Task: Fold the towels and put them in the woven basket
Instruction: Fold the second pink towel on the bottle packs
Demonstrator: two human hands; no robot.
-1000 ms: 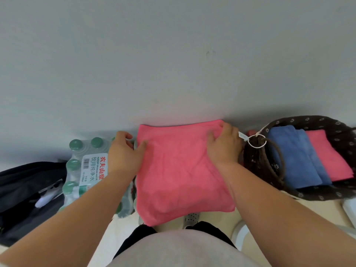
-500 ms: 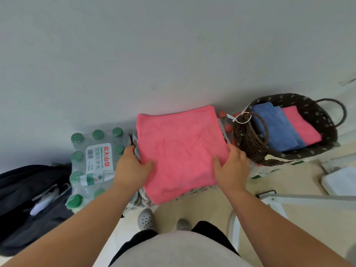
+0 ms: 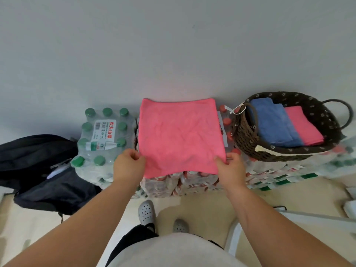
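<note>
A pink towel (image 3: pixel 180 135) lies flat, folded into a square, on top of packs of red-capped bottles against the wall. My left hand (image 3: pixel 128 165) pinches its near left corner. My right hand (image 3: pixel 230 167) pinches its near right corner. To the right stands the dark woven basket (image 3: pixel 244 135) with a looped handle and a white tag. Inside it lie a folded blue towel (image 3: pixel 273 124) and a folded pink towel (image 3: pixel 304 126), side by side.
A shrink-wrapped pack of green-capped water bottles (image 3: pixel 104 139) stands left of the towel. A black bag (image 3: pixel 38 166) lies on the floor at far left. More bottle packs (image 3: pixel 289 170) carry the basket. My feet in grey clogs (image 3: pixel 146 212) stand below, a white frame (image 3: pixel 308 216) at right.
Both hands have slid from the towel's far corners down its sides to the near corners. The view has pulled back, so the towel and basket look farther away.
</note>
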